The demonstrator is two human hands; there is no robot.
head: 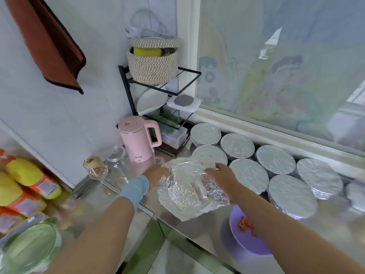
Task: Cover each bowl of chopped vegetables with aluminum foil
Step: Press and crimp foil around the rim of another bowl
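Nearest: two bare forearms reaching out over a shiny metal counter (201, 232). The left wrist carries something pale blue (136, 187), band or cuff, cannot tell which.

Purple bowl (243, 244) sits near right, uncovered and partly under the right forearm, with chopped orange-red pieces (245, 227) inside.

Foil sheet (189, 192) is crumpled and roughly round, held between both grips just left of and beyond the purple bowl.
- Left grip (156, 173) is at the sheet's far-left edge. Its fingers are hidden behind the foil, and it appears closed on the edge.
- Right grip (223, 177) has its fingers curled over the sheet's far-right edge.

Foil-covered bowls (248, 175): seven counted, packed touching or nearly so, in two rows along the window sill from centre to far right. One more blurred shape at the right edge is unclear.

Far centre: pink kettle (138, 139), with a glass jar (95, 168) to its left. A black wire rack (158, 88) stands behind it, with a woven basket (153, 62) on top.

Near left, blurred: green-lidded container (29, 248) and yellow packs (25, 171). A brown cloth (47, 40) hangs on the wall, upper left.
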